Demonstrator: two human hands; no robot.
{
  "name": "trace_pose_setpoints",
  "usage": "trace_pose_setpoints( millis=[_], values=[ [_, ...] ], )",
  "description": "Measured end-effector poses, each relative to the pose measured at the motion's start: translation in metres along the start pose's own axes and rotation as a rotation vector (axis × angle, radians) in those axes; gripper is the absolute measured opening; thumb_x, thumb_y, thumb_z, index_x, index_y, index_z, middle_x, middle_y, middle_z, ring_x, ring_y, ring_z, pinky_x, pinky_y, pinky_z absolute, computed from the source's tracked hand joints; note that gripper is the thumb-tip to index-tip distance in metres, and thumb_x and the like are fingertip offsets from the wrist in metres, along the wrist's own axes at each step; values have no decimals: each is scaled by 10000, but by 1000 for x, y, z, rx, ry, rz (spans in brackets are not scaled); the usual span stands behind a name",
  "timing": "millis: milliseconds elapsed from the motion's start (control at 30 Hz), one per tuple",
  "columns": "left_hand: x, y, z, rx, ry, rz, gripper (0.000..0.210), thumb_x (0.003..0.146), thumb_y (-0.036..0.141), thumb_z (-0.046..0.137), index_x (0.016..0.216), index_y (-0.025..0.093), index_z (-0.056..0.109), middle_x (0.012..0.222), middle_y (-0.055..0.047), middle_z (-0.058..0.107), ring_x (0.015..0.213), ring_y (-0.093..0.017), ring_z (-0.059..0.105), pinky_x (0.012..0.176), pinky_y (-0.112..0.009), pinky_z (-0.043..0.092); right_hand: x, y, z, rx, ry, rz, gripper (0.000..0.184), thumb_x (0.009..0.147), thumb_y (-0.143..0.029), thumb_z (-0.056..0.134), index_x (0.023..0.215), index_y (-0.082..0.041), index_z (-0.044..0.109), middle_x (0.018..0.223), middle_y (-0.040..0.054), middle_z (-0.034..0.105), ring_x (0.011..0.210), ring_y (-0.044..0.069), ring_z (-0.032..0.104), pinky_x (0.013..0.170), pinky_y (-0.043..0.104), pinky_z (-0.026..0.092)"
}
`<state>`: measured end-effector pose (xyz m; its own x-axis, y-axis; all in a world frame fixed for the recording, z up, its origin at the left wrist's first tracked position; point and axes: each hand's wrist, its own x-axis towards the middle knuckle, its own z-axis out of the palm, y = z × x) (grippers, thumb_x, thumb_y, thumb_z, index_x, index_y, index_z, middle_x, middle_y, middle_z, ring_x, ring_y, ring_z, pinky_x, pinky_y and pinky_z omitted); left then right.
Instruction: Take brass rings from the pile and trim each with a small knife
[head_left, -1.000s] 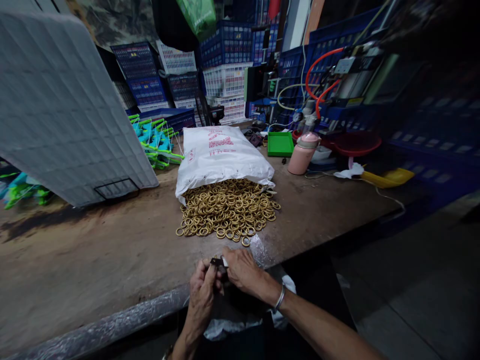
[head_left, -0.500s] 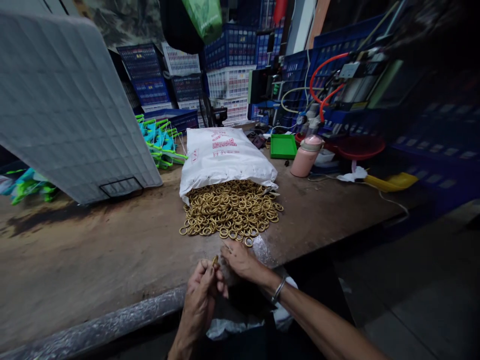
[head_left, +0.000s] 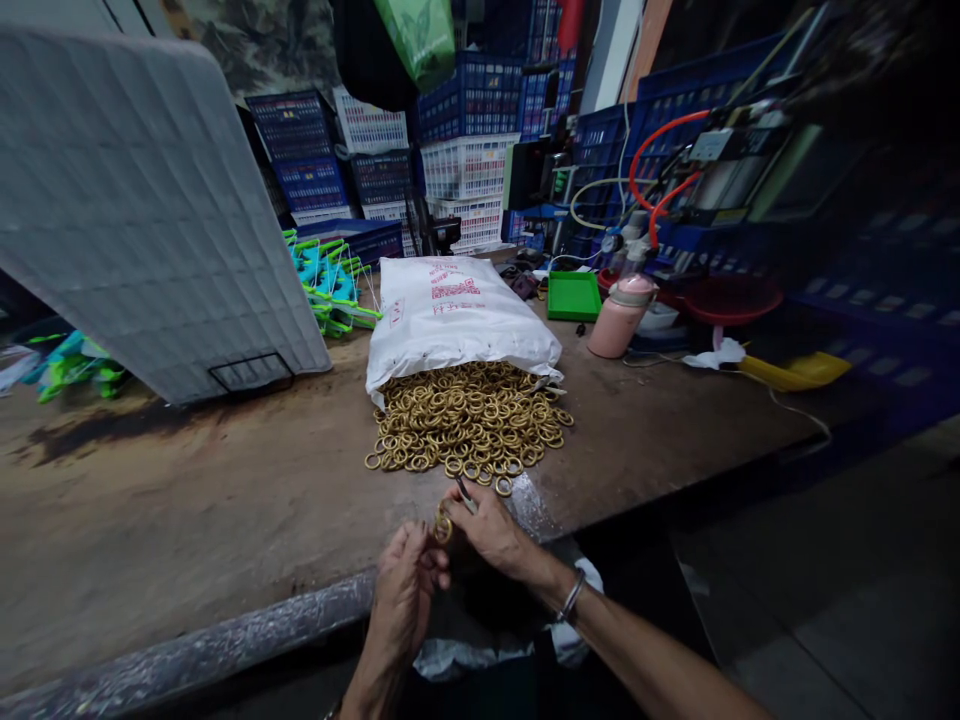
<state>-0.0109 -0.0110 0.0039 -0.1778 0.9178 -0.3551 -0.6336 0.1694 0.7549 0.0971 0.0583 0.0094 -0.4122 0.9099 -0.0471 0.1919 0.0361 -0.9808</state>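
A gold-coloured ring (head_left: 443,527) stands upright between my two hands, close to the table's front edge. The fingertips of my left hand (head_left: 403,585) pinch it from the left. My right hand (head_left: 491,528) is closed around a slim tool (head_left: 466,496) with a dark end pointing up; its exact kind is too small to tell. Fingers of the right hand reach to the ring's right side. Just beyond lies a heap of matching rings (head_left: 472,420), spilling from the mouth of a white sack (head_left: 461,315) with red print.
A tall grey padded panel (head_left: 150,220) leans at the left of the wooden table (head_left: 247,500). Green and blue plastic pieces (head_left: 334,285) lie behind it. To the right are a green tray (head_left: 574,296), a pink bottle (head_left: 621,318) and a yellow scoop (head_left: 799,372). Stacked crates (head_left: 469,165) stand behind.
My right hand has turned and come closer to the left, showing the slim tool more plainly. The ring now faces the camera between both hands. The view has shifted slightly.
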Motion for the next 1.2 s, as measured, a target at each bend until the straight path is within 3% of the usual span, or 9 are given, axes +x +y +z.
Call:
trace_pose_setpoints(
  millis=[267,500,633,833,1200],
  values=[
    [3,0,1,52,-27,-1,306,647,344,668,873,177,545,737,20,543,552,-89,527,376,-165,377,-2,0,3,-166,-28,-113,156,790,-240,437,686,-158,521,624,-33,508,596,84,451,557,184,347],
    [7,-3,0,34,-20,10,257,645,364,663,726,156,536,620,45,502,471,-63,469,375,-162,353,-2,-5,4,-254,-39,-107,115,771,-208,439,740,-164,540,618,-39,513,577,82,450,525,180,328],
    [10,0,-1,-115,-31,-101,209,641,284,677,691,144,530,577,55,480,440,-50,449,369,-152,340,1,-9,1,-259,-54,-113,173,746,-193,470,888,-168,565,713,-18,567,647,97,494,592,193,368],
    [20,0,-3,-338,96,-345,92,737,90,541,646,99,537,519,15,505,396,-40,446,350,-129,323,6,-3,2,-161,-120,-81,141,756,-244,482,815,-151,571,681,-19,563,628,94,510,582,187,384],
    [25,1,-2,-407,51,-418,178,812,63,394,702,102,529,530,7,485,373,-37,420,327,-119,311,17,-4,-2,-178,-134,-52,161,766,-211,456,658,-139,551,557,-38,514,529,78,454,514,175,344]
  ],
)
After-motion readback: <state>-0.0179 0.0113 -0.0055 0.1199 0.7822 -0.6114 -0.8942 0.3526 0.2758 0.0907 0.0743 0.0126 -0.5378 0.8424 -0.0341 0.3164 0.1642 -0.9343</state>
